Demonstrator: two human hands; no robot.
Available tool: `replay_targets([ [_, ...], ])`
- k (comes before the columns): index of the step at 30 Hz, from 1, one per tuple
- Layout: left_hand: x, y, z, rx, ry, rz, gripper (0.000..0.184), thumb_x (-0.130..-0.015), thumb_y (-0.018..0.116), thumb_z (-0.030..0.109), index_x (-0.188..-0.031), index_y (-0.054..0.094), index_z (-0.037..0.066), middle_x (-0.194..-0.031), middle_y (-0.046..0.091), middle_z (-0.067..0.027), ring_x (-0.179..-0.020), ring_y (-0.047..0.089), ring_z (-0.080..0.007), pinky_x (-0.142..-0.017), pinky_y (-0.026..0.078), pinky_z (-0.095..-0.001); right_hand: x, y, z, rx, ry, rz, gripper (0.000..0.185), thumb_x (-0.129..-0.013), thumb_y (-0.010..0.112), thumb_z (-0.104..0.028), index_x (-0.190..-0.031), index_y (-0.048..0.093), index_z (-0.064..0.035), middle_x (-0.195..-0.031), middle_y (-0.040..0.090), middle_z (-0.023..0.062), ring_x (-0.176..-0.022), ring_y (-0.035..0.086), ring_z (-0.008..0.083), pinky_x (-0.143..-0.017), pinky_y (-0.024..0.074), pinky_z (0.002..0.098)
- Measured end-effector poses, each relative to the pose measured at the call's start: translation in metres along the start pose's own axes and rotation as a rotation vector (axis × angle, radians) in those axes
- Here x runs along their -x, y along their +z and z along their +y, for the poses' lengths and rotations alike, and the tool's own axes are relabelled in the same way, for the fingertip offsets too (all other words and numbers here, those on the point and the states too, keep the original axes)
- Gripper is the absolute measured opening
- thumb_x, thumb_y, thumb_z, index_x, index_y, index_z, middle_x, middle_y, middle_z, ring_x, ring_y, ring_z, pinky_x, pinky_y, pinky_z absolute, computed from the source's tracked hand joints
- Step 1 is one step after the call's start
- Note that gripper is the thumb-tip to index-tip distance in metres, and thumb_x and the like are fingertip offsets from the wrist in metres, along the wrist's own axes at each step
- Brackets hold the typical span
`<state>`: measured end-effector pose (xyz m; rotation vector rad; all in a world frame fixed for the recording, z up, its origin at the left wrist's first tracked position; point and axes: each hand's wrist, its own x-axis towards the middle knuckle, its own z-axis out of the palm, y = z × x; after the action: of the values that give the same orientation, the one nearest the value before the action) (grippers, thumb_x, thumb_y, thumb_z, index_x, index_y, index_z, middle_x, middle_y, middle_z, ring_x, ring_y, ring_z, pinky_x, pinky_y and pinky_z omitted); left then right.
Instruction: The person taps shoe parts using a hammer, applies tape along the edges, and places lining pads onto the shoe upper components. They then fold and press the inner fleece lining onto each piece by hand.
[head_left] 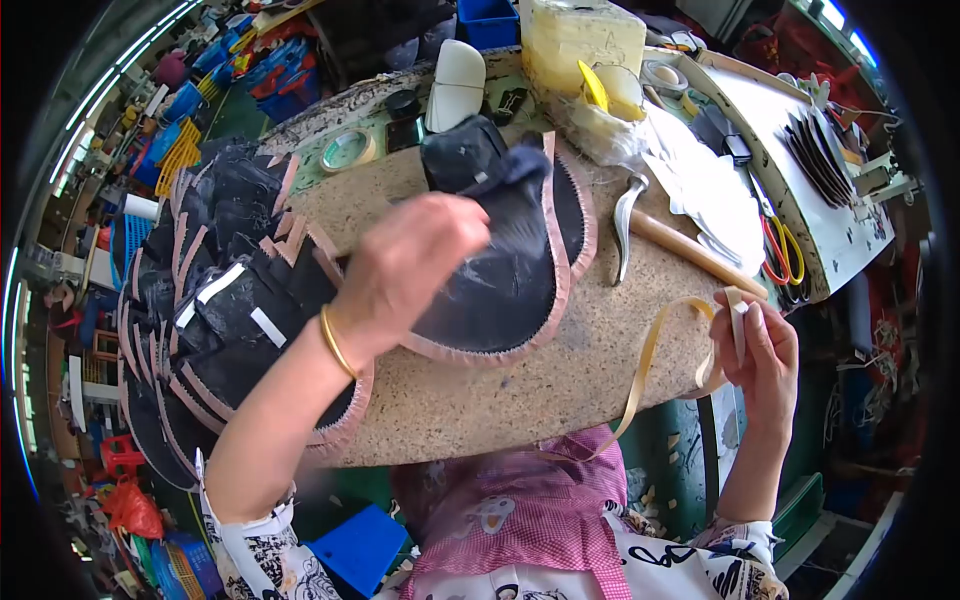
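My left hand point(415, 255), with a gold bangle on its wrist, is closed and slightly blurred above a black curved piece point(490, 310) with a pinkish notched edge. A dark bluish shape point(522, 163), smeared by motion, shows beyond my fingers; I cannot make out whether they hold it. My right hand point(765, 350) pinches a long cream strip point(648, 375) near the bench's right edge. The strip loops down over the front edge toward my lap. A small whitish piece point(738, 325) also sits between those fingers.
Stacked black pieces point(230, 300) with pinkish edging lie on the left of the bench point(500, 410). A hammer point(690, 250), scissors point(785, 250), tape roll point(347, 148), white cards point(456, 85) and a yellowish block point(580, 45) stand or lie farther back.
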<state>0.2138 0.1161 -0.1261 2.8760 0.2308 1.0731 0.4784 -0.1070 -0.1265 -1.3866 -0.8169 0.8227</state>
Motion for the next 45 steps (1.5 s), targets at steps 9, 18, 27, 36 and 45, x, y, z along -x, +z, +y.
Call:
replay_targets([
  [9,-0.022,-0.066,0.102,0.845,-0.654,-0.015,0.056,-0.073,0.073,-0.004,-0.118,0.040,0.000,-0.103,0.061,-0.0078,-0.094,0.061,-0.0122,-0.084,0.048,-0.0259,-0.019,0.011,-0.036,0.034,-0.203,-0.002,0.028,-0.092,0.058,-0.022,-0.076,0.063,0.0007,-0.053,0.052,-0.0009,-0.037,0.038,0.0008,-0.034,0.0215,0.0162],
  [18,0.044,0.000,0.099,0.704,-0.953,-0.169,0.037,-0.073,0.074,0.013,-0.102,0.055,0.001,-0.082,0.066,-0.0163,-0.073,0.066,-0.0290,-0.063,0.051,-0.0338,-0.003,0.112,-0.015,0.470,-0.021,-0.662,0.024,-0.086,0.066,-0.018,-0.073,0.065,0.0020,-0.051,0.057,0.0032,-0.041,0.054,0.0081,-0.037,0.0405,0.0217],
  [27,0.050,-0.015,0.103,0.497,-0.708,-0.205,0.048,-0.074,0.075,0.020,-0.112,0.052,0.002,-0.085,0.064,-0.0171,-0.075,0.065,-0.0330,-0.062,0.051,-0.0365,-0.004,0.136,0.007,0.787,-0.465,-0.614,0.022,-0.081,0.070,-0.020,-0.075,0.065,0.0002,-0.055,0.057,0.0118,-0.046,0.058,0.0215,-0.046,0.0451,0.0309],
  [36,0.064,-0.016,0.078,1.130,-1.024,-0.267,0.041,-0.092,0.056,0.012,-0.128,0.045,-0.003,-0.113,0.059,-0.0079,-0.101,0.054,-0.0101,-0.086,0.044,-0.0238,-0.005,0.095,0.010,0.550,-0.043,-0.641,0.023,-0.092,0.056,-0.016,-0.085,0.065,0.0044,-0.064,0.062,0.0062,-0.051,0.059,0.0105,-0.045,0.0454,0.0214],
  [45,0.028,0.003,0.078,0.663,-0.777,-0.336,0.039,-0.080,0.071,0.014,-0.114,0.060,-0.001,-0.087,0.058,-0.0050,-0.079,0.056,-0.0109,-0.069,0.045,-0.0223,0.007,0.065,0.027,0.649,-0.250,-0.228,0.022,-0.094,0.050,-0.010,-0.084,0.065,0.0020,-0.063,0.060,0.0056,-0.049,0.057,0.0104,-0.044,0.0429,0.0220],
])
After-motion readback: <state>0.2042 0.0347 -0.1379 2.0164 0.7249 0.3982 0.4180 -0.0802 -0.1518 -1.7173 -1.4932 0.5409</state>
